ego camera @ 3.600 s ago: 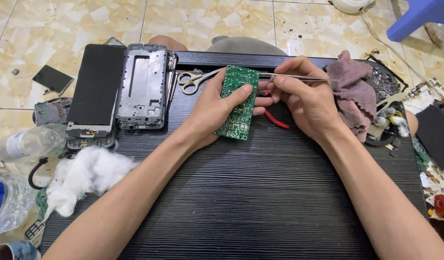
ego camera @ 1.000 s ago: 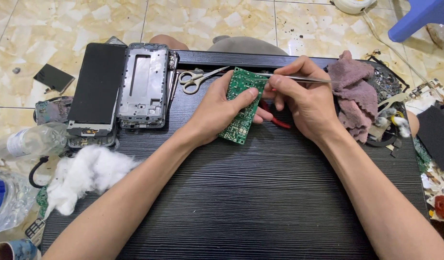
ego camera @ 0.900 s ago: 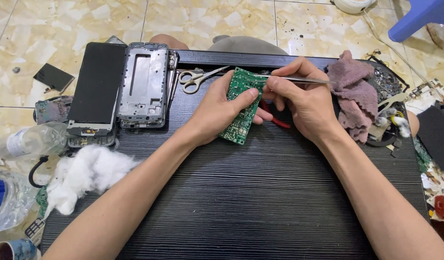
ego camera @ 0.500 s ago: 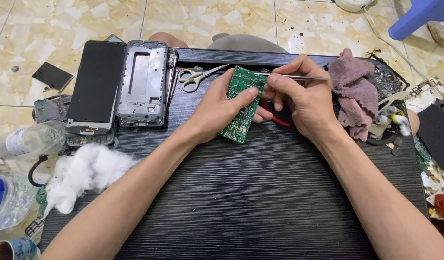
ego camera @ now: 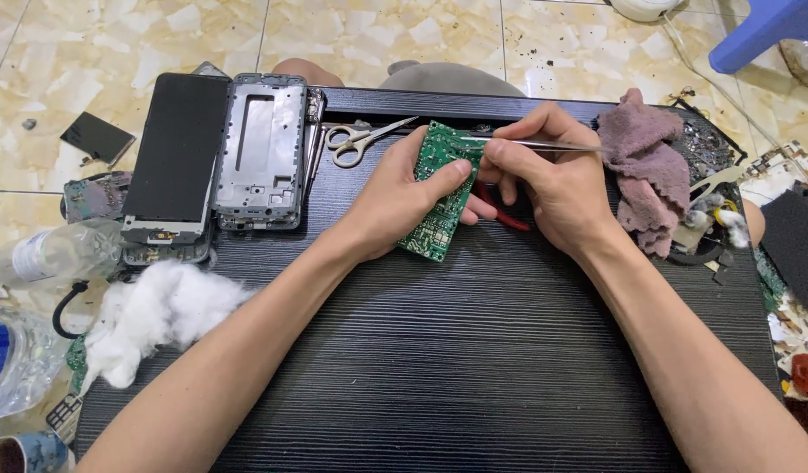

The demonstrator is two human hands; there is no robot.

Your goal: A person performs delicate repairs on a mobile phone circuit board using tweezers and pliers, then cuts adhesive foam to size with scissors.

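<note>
Near the middle of the table's (ego camera: 439, 368) far edge, the left hand (ego camera: 395, 197) grips a green circuit board (ego camera: 439, 193), tilted up on its long edge, thumb across its face. The right hand (ego camera: 544, 188) pinches metal tweezers (ego camera: 544, 144) shut-fingered, tips at the board's top corner. The work in hand looks like picking at a component there; the next move calls for a steady board and fine tip control.

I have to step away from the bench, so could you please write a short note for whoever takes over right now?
Left hand: holds the green circuit board tilted above the black mat.
Right hand: grips thin metal tweezers, tip at the board's upper edge.
Nearby: scissors, red-handled tool under the hands, phone frame, dark screen panel, cotton, pink cloth.
Done: phone lies apart in pieces.
Left: tweezer work on the board is in progress.
</note>
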